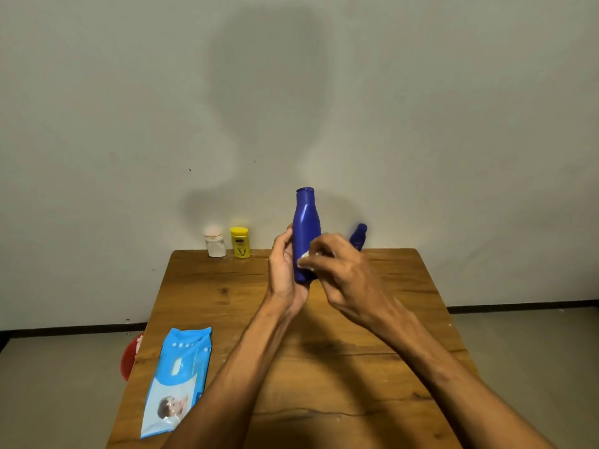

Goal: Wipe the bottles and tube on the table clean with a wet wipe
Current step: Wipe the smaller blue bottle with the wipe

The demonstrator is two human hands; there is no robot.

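Observation:
My left hand [284,270] grips the lower part of a tall blue bottle [305,222], held upright above the wooden table [324,351]. Against the bottle's lower front, my right hand [337,267] pinches a small white wet wipe [304,256]. A smaller blue bottle [358,236] stands behind my right hand at the table's far edge, partly hidden. At the far left of that edge stand a yellow bottle [240,242] and a white bottle [215,243] side by side.
A blue pack of wet wipes [176,382] lies on the table's near left. A red object [131,356] sits on the floor beside the table's left edge. A plain wall rises just behind the table.

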